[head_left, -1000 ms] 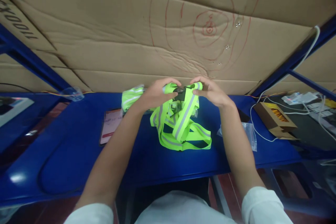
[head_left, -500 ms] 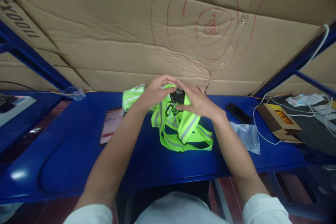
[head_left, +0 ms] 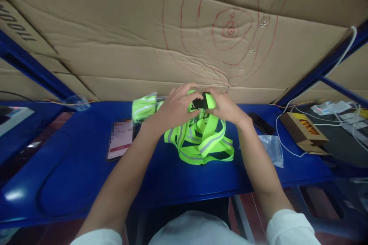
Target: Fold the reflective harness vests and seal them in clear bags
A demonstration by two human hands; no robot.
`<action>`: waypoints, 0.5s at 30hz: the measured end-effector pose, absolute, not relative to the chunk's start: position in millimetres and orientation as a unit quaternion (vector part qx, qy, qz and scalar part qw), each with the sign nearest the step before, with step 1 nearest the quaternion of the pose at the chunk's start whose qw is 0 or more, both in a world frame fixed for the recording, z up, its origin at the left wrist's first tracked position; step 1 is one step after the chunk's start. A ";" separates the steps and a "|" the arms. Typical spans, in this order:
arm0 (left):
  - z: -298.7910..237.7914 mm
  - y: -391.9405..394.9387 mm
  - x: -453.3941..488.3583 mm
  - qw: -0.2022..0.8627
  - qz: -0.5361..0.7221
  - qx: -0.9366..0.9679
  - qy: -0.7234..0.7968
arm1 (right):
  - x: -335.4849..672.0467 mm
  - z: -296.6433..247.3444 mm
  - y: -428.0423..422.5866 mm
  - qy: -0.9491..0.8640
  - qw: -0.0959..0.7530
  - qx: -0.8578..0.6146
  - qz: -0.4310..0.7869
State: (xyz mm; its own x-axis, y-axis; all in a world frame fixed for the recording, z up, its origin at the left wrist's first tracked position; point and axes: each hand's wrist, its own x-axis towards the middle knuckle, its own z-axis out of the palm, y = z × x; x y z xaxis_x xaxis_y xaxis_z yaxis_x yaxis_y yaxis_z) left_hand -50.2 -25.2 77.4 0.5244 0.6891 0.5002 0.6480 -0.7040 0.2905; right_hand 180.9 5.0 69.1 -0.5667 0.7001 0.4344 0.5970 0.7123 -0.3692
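A neon yellow-green strap vest with grey reflective stripes (head_left: pixel 201 143) lies heaped on the blue table (head_left: pixel 71 160). Both hands are raised over its far side, fingers curled round its upper straps. My left hand (head_left: pixel 176 107) grips the strap left of a black plastic buckle (head_left: pixel 200 103). My right hand (head_left: pixel 225 107) pinches the strap and buckle from the right. The two hands nearly touch at the buckle.
Another folded neon vest (head_left: pixel 143 108) lies behind my left wrist. A phone with a pink screen (head_left: pixel 120 139) sits to the left. A clear plastic bag (head_left: pixel 273 149), a dark phone (head_left: pixel 260 122), a small cardboard box (head_left: pixel 303 132) and white cables lie right. Cardboard sheets (head_left: pixel 143 46) wall the back.
My right hand has pulled back from lying flat over the straps to a pinch at the buckle, and my left hand has closed in on the buckle too. The strap heap has shifted slightly.
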 end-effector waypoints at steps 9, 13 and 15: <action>74.4 -27.5 -42.4 -0.037 0.289 0.867 0.404 | 178.8 74.2 -0.7 -0.887 0.295 -0.348 0.074; 74.2 -29.9 -39.4 -0.033 0.247 0.875 0.416 | 178.0 72.8 0.8 -0.895 0.263 -0.357 0.049; 72.9 -27.9 -41.5 -0.023 0.240 0.873 0.423 | 179.8 71.8 2.8 -0.896 0.251 -0.365 0.041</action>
State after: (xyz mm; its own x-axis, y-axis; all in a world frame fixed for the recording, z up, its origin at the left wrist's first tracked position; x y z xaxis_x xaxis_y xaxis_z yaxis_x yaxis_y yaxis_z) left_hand -41.5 -27.9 72.9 0.5268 0.7279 0.4390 0.7499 -0.6411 0.1630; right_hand 179.8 2.8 71.8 -0.6085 0.6739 0.4191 0.6330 0.7307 -0.2559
